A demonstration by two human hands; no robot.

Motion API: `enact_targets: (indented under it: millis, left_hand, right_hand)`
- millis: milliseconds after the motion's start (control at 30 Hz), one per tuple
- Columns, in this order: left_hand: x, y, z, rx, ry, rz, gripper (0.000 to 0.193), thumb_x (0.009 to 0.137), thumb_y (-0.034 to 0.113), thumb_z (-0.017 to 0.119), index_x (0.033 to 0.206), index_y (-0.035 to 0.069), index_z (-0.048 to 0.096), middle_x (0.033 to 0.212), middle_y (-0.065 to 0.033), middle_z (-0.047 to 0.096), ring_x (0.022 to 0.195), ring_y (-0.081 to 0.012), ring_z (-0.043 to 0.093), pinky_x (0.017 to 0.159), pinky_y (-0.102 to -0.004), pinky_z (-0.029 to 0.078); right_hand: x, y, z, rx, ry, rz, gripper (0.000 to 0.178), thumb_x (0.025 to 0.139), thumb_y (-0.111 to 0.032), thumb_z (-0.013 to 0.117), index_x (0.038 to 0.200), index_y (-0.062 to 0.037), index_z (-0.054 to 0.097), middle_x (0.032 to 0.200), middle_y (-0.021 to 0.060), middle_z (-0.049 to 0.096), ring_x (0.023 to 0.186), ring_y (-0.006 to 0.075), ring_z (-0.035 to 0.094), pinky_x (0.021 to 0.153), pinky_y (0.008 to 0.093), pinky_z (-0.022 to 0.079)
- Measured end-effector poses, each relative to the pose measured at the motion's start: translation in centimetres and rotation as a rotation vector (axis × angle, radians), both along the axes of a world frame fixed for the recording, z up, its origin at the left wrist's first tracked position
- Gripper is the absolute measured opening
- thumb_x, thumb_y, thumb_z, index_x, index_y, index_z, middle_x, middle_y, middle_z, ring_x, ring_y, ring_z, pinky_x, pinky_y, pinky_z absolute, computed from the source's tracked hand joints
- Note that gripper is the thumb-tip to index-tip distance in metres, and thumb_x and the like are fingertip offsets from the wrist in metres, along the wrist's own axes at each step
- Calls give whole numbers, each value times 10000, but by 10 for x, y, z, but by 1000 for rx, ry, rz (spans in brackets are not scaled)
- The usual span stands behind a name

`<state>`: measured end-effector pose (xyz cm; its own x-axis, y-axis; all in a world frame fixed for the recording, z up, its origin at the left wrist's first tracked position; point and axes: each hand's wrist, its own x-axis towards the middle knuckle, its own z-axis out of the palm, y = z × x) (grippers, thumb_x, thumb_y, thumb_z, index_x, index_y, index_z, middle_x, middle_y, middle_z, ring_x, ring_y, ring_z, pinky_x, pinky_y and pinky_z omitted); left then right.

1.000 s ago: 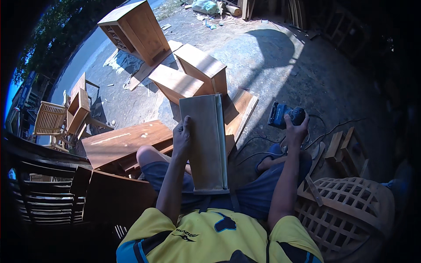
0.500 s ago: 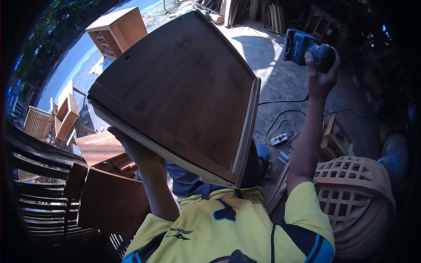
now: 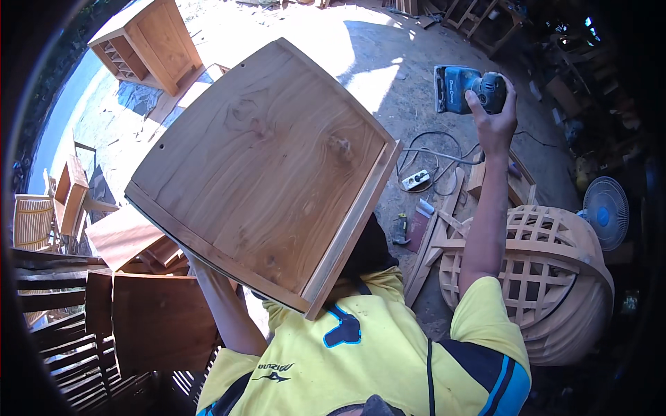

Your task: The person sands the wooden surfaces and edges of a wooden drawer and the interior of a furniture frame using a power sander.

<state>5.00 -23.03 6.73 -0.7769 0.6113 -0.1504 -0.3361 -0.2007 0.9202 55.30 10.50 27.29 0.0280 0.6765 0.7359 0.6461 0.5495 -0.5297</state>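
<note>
A wide wooden panel (image 3: 267, 166) with curved edges, a raised strip along its right side and two small holes near its far left edge is held up in front of me, tilted. My left hand (image 3: 199, 265) grips it from beneath at the lower left; the fingers are hidden behind the wood. Off to the right, my right hand (image 3: 495, 123) is wrapped round the dark rounded body of a blue electric sander (image 3: 456, 90). The sander is apart from the panel, its flat pad turned left.
A power strip (image 3: 416, 180) and looped cables lie on the floor beside a hammer (image 3: 401, 229). Right stand a latticed wooden piece (image 3: 534, 277) and a fan (image 3: 605, 213). A wooden cabinet (image 3: 149, 45) stands far left; a brown panel (image 3: 163, 322) and slatted wood sit near left.
The panel has tilted, its face now lighter with the grain showing. My right hand and the sander have shifted slightly left and nearer. My left hand has slipped mostly out of sight beneath the panel.
</note>
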Motion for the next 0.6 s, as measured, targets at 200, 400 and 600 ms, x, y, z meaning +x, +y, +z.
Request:
enact_targets:
  millis: [200, 400, 600]
  left_hand:
    - [26, -60, -90, -428, -83, -24, 549, 1168, 500, 364, 1494, 64, 437, 1427, -94, 542, 1279, -246, 575, 1103, -391, 466]
    - [27, -63, -103, -559, -67, -41, 532, 1164, 512, 367, 1410, 57, 490, 1327, -96, 574, 1201, -256, 605, 1057, -388, 484]
    - [15, -57, -101, -630, -16, -75, 532, 1160, 525, 370, 1325, 50, 543, 1226, -99, 607, 1122, -266, 635, 1011, -385, 502]
  right_hand:
    - [-27, -42, 13, -170, -133, 181, 711, 838, -183, 881, 1460, -85, 551, 1219, 133, 721, 1073, 236, 734, 965, 393, 595]
    - [-83, -32, 19, -375, -425, 466, 785, 793, -227, 885, 1484, -120, 528, 1167, 192, 711, 1059, 364, 750, 933, 464, 599]
    - [-120, -19, 22, -386, -618, 571, 787, 819, -255, 854, 1505, -125, 490, 1227, 236, 662, 1124, 443, 703, 965, 514, 576]
